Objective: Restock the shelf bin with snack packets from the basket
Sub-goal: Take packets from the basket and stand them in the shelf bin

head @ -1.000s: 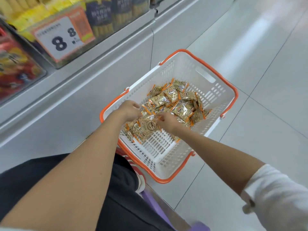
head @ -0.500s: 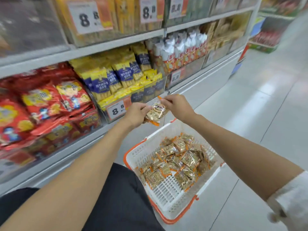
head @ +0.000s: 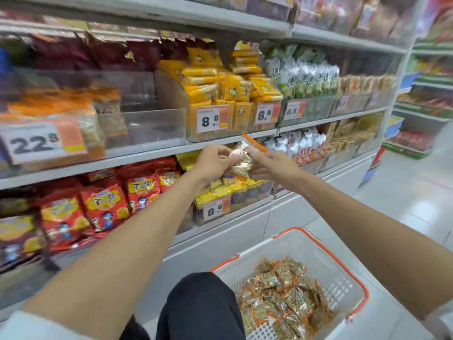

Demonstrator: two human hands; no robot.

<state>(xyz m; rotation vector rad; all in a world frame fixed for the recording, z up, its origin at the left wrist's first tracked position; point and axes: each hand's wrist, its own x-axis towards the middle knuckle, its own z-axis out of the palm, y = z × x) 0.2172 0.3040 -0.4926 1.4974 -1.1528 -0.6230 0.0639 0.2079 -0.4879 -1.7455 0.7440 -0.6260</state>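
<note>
Clutching snack packets (head: 241, 159), left hand (head: 214, 163) and right hand (head: 272, 165) before stocked shelves (head: 147, 155); basket (head: 326, 249), tiled floor (head: 416, 192) below.

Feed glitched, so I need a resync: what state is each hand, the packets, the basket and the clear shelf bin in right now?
left hand: gripping the held packets, raised before the shelves.
right hand: pinching the same held packets.
held packets: off the basket, in no bin yet.
basket: low at right, a heap of packets inside.
clear bin: looks mostly unfilled; blurred.

Basket (head: 331, 252) lower right, snack packets (head: 282, 299) in it, shelves (head: 147, 153) behind, one packet (head: 241, 161) between left hand (head: 215, 163) and right hand (head: 272, 166)
</note>
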